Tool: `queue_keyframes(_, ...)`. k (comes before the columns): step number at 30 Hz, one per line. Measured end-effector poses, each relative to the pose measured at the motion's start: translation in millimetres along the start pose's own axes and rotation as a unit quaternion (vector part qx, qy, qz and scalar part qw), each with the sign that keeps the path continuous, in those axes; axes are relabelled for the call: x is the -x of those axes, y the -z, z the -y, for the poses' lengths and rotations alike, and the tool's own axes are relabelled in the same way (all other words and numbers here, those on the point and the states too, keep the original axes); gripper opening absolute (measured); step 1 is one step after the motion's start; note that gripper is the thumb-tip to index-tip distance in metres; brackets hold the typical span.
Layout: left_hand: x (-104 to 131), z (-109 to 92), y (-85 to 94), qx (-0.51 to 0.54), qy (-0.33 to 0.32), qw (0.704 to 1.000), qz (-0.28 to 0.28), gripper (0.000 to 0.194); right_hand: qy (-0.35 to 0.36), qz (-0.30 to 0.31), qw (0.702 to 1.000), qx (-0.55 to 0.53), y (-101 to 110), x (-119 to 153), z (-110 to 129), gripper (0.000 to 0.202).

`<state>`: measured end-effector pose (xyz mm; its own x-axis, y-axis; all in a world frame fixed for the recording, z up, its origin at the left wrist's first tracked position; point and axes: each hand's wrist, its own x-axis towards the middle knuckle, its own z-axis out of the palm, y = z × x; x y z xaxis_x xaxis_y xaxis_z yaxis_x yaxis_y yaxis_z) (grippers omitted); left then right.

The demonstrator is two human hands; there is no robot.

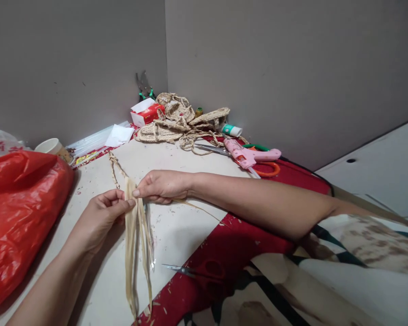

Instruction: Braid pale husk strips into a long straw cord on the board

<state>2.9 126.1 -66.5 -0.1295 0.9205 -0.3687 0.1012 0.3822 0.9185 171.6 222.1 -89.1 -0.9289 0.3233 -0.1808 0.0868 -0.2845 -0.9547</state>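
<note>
Pale dried-leaf strips hang in a loose bundle between my two hands. My left hand is closed on them from the left, thumb pressed on the front. From the right, my right hand pinches the same bundle near its upper end; a thin strand trails out below that hand. A thin braided cord lies on the white board just beyond the strips. Small scissors with red handles rest near the board's front edge, close below the hands.
A red plastic bag bulges at the left beside a paper cup. Coiled braids, a red-and-white box and pruning shears sit in the corner. A pink glue gun lies over orange-handled scissors. Scraps dot the white board.
</note>
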Motion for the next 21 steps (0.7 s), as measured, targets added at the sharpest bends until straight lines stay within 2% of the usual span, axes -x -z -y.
queue_keyframes(8,2,3,-1.0,-0.004,-0.017,0.999,0.035,0.023,0.02,-0.072,0.992,0.098,-9,-2,-1,0.032)
queue_keyframes(14,0,7,-0.6,-0.004,-0.021,1.0,0.007,0.028,0.067,-0.085,0.984,0.138,-10,-2,-1,0.03)
queue_keyframes(21,1,7,-7.4,0.032,-0.023,0.999,-0.037,0.026,0.075,-0.089,0.979,0.17,-9,-2,-1,0.029)
